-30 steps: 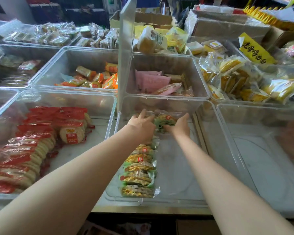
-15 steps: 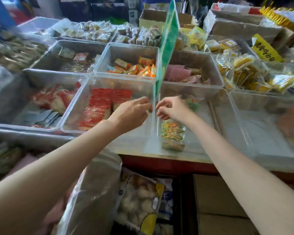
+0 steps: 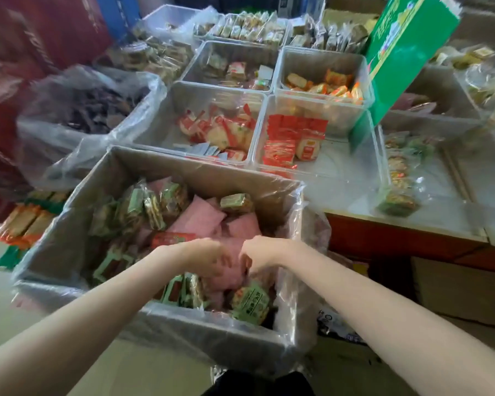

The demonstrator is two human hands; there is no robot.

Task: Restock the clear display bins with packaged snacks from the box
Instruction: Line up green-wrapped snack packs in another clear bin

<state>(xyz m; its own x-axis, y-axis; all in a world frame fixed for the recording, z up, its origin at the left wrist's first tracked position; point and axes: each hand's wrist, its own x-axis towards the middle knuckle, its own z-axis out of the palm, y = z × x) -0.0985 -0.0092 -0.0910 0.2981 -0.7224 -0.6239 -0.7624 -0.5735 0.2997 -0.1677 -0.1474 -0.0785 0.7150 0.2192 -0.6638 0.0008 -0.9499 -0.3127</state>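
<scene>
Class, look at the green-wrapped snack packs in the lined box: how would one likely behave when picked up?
The green-wrapped snack packs look small and film-wrapped, so probably light. The glossy wrapper may be slippery and crinkle under fingers. Their blocky shape suggests they stay fairly stiff, though the contents may crumble if squeezed.

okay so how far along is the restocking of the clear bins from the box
Done: a row of green packets lies in the right-hand bin. In hand: both hands, left hand and right hand, are down in the box; grip unclear. Left: the box holds many packets.
</scene>
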